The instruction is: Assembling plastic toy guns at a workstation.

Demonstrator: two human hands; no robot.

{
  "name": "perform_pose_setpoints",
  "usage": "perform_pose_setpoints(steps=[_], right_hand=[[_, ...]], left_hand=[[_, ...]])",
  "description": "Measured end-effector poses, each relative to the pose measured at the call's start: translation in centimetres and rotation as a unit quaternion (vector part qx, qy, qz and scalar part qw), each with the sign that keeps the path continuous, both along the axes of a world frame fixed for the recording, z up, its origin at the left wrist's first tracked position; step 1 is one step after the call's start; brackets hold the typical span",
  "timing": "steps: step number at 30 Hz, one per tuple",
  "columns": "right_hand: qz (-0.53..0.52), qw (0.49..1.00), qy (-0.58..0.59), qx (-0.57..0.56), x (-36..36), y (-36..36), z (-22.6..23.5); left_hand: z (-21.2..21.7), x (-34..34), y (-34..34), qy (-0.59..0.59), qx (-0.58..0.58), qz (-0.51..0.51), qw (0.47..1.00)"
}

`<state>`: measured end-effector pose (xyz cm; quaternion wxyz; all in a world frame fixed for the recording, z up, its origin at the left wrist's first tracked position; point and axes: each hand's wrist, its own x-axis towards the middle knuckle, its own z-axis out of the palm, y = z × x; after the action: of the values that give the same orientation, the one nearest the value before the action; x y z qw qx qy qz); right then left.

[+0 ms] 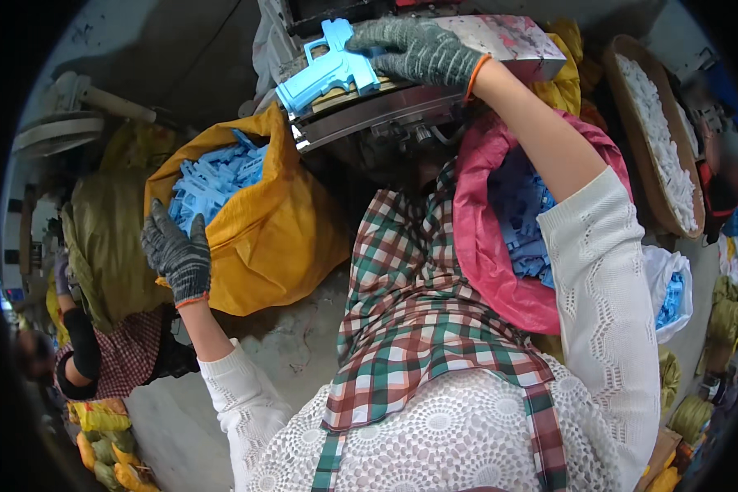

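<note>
My right hand (418,52), in a dark grey knitted glove with an orange cuff, reaches over the machine bed at the top. Its fingers are closed at the back edge of a light-blue plastic toy pistol (330,69); part of the grip is hidden. My left hand (176,254), gloved alike, is open with fingers spread at the near-left rim of a yellow sack (262,238). It holds nothing I can see. Many light-blue plastic pieces (209,182) fill that sack, close to my left fingertips.
A pink sack (488,283) of blue pieces (523,238) stands right of my lap. The metal machine edge (377,115) lies ahead. Farther right are a long basket (623,107) of white pieces and a white bag (672,320). Another person (123,353) works at the left.
</note>
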<state>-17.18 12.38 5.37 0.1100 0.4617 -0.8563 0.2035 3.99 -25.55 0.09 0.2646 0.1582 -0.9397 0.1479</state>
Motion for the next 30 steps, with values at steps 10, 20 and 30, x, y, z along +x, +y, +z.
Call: perform_pose_setpoints(steps=[10, 20, 30], right_hand=[[0.147, 0.944, -0.050, 0.291, 8.4, 15.5, 0.3], [-0.321, 0.888, 0.032, 0.328, 8.2, 14.2, -19.4], [-0.172, 0.899, -0.037, 0.402, 10.8, 14.9, -13.1]], left_hand=[[-3.0, -1.1, 5.0, -0.054, 0.161, -0.227, 0.959], [-3.2, -0.8, 10.9, -0.104, 0.183, -0.317, 0.925], [-4.4, 0.8, 10.8, -0.154, 0.277, -0.317, 0.894]])
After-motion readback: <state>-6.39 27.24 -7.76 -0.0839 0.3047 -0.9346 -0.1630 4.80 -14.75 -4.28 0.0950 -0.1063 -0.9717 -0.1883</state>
